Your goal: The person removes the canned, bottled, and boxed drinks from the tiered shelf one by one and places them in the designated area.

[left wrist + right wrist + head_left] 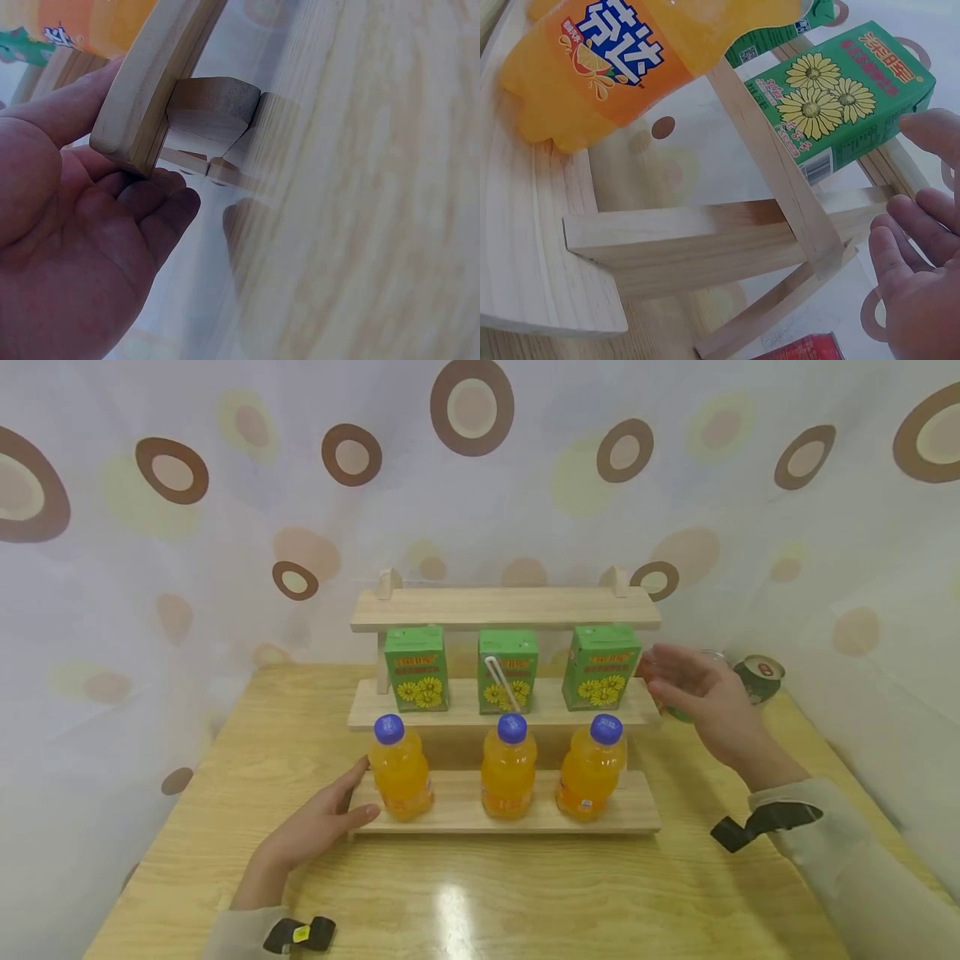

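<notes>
Basically, L grip point(317, 825) pinches the wooden rack point(506, 607) at its 8 o'clock; R grip point(712, 706), fingers loosely extended, is nr the R-most carton point(602, 664) at 3 o'clock, contact unclear. Rack's on counter point(367, 893), w/ 3 green cartons point(507, 647) mid-shelf, 3 orange btls point(509, 781) below; can point(760, 679) past R grip.

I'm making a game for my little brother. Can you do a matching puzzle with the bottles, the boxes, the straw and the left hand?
Things:
1. Bottles
2. Boxes
3. Straw
4. Left hand

Clues:
A. White
B. Gripping the bottom shelf
C. Orange, with blue caps
D. Green, with yellow flowers

Pairs: 1-C, 2-D, 3-A, 4-B
</notes>
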A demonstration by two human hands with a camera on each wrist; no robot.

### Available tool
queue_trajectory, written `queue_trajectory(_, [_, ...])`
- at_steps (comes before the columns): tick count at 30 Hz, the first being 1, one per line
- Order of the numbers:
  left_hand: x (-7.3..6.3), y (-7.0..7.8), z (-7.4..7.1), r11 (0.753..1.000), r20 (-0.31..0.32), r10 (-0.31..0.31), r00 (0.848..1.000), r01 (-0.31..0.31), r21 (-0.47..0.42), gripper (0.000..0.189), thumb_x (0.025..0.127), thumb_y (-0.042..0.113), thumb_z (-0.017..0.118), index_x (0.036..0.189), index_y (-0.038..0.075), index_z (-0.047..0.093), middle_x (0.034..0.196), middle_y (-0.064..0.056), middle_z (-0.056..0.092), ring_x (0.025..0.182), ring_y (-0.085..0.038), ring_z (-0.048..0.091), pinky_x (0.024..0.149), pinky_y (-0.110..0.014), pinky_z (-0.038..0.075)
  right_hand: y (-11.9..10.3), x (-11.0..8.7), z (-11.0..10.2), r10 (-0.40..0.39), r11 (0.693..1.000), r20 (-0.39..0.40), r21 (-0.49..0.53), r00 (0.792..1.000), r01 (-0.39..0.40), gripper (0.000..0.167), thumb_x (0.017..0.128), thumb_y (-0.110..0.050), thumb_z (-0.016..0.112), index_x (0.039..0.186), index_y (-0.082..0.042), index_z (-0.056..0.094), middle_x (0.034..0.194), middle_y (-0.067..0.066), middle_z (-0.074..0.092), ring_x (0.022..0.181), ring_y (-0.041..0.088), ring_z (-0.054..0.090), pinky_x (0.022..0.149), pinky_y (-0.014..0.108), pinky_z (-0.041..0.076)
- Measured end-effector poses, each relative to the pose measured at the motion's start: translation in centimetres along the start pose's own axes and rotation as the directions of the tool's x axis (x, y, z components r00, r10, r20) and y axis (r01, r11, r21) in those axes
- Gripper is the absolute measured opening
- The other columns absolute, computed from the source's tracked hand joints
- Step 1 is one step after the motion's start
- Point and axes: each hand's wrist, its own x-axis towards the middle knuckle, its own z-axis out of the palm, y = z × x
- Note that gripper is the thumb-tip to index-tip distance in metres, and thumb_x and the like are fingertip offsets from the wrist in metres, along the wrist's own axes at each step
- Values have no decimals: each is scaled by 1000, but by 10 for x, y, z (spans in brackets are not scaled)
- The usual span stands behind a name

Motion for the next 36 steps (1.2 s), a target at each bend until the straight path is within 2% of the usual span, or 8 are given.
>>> queue_trajectory(5, [1,-1,-1,1000,2,2,1000,-2,-5,85,98,38,61,159,7,10,164,-12,8,149,-33,8,118,-50,13,-1,5,6,-9,998,23,61,1000,8,48,95,2,62,142,0,49,127,7,63,113,19,62,74,20,55])
queue_trajectory(8, [0,-2,-1,1000,5,-1,1000,1,-9,86,98,39,61,159,8,10,164,-12,7,149,-33,7,118,-51,13,0,8,11,-11,998,25,64,1000,10,49,95,2,63,142,-2,50,128,6,62,114,19,60,77,19,55])
queue_trajectory(11, [0,-1,0,1000,6,-9,1000,9,-8,87,97,42,61,159,8,10,164,-12,7,149,-33,6,118,-51,13,-1,11,16,-13,999,23,49,1000,12,50,94,2,64,142,-2,49,131,7,60,117,20,58,86,20,54])
queue_trajectory(16, [0,0,0,1000,4,-19,1000,19,-11,88,97,43,61,159,7,10,164,-12,7,149,-33,7,118,-50,13,-1,13,22,21,1000,10,17,1000,-21,55,93,0,66,144,-4,47,133,6,58,120,19,55,93,22,51])
queue_trajectory(24, [0,0,-1,999,5,-22,1000,22,-26,89,96,42,62,159,7,9,164,-11,7,149,-33,6,119,-50,13,-2,19,30,41,999,25,-17,999,-40,58,94,-6,67,147,-7,45,138,8,55,124,22,53,96,22,49])
queue_trajectory(32, [1,-2,-1,999,7,-28,1000,28,-25,90,96,44,62,159,8,10,165,-10,6,149,-32,7,119,-49,13,-2,23,34,45,996,23,-81,999,-43,54,94,-12,69,144,-10,49,131,6,59,115,19,59,94,23,51])
queue_trajectory(36, [1,-2,-1,1000,6,-24,1000,24,-17,90,96,44,62,159,7,10,164,-10,7,149,-32,8,119,-49,14,-4,25,36,48,994,12,-98,999,-47,53,94,-13,69,143,-9,50,133,5,59,117,17,59,95,22,50])
